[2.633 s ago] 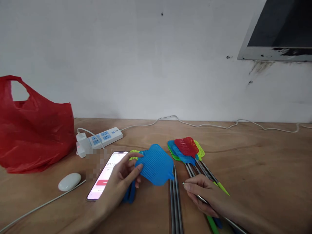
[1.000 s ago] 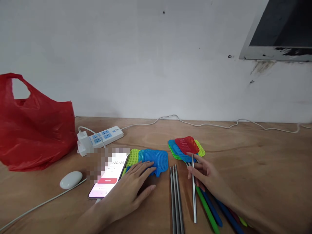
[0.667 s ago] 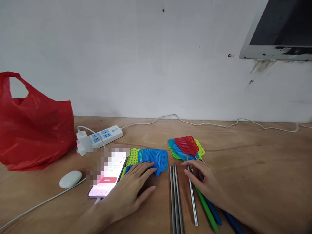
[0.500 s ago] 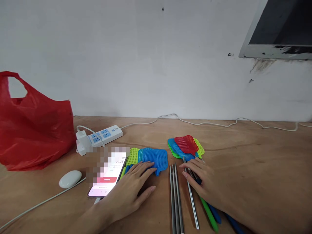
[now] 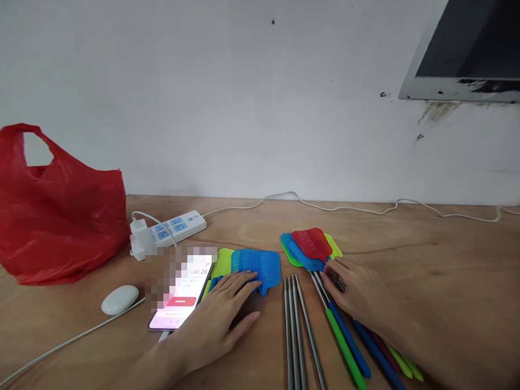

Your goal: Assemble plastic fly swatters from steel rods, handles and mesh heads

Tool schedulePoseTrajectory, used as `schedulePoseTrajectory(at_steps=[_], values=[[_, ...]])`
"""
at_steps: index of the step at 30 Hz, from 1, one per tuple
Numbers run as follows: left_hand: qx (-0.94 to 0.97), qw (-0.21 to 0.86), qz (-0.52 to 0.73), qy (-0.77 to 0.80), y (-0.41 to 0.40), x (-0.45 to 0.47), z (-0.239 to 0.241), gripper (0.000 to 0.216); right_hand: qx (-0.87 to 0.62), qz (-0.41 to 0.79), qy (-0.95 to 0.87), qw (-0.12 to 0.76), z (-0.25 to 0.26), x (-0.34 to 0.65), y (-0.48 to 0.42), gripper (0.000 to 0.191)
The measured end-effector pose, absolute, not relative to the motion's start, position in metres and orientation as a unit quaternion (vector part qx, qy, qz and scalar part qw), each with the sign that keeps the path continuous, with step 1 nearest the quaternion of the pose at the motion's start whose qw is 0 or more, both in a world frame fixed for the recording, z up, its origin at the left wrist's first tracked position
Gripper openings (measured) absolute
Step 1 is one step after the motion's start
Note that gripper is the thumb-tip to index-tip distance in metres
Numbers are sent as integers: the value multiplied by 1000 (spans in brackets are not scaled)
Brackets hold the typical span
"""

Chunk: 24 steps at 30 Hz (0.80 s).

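Tbl (image 5: pixel 439 271): rods (image 5: pixel 298 330), btms off-frame

I had matt plastic before me in the blue swatter head (image 5: pixel 268 264) and the red swatter head (image 5: pixel 311 244), both pierced into a fine mesh, while the green handle (image 5: pixel 344 346) looked smooth and the grey rods (image 5: pixel 294 325) were smooth bare metal with a dull sheen. My table (image 5: pixel 439 271) was smooth wood with visible grain, and the wall (image 5: pixel 195 97) looked matt, rough in one scuffed patch. I saw glossy plastic on the white oval piece (image 5: pixel 119 299), duller plastic on the power strip (image 5: pixel 189 223), and thin, crinkled, faintly shiny plastic in the red bag (image 5: pixel 60 227).
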<state>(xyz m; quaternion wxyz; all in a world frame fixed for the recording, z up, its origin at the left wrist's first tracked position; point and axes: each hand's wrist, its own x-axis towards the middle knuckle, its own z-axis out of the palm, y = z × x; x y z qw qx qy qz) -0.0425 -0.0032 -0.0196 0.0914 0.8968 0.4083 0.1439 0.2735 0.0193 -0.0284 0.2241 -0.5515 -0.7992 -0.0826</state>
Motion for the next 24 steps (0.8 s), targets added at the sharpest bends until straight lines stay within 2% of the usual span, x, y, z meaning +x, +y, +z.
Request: schedulePoseTrajectory(at_steps=[4, 10, 14, 24], values=[[896, 88, 156, 407, -3, -43, -18, 44, -594, -84, -781, 172, -27, 278, 22, 26], [896, 91, 149, 407, -3, -43, -16, 40, -649, -105, -743, 120, -20, 280, 24, 14], [898, 85, 147, 405, -3, -43, -18, 42, -666, -94, -735, 83, -20, 283, 26, 20], [899, 84, 167, 396, -2, -43, -19, 40, -648, 8, -745, 158, -25, 286, 29, 19]])
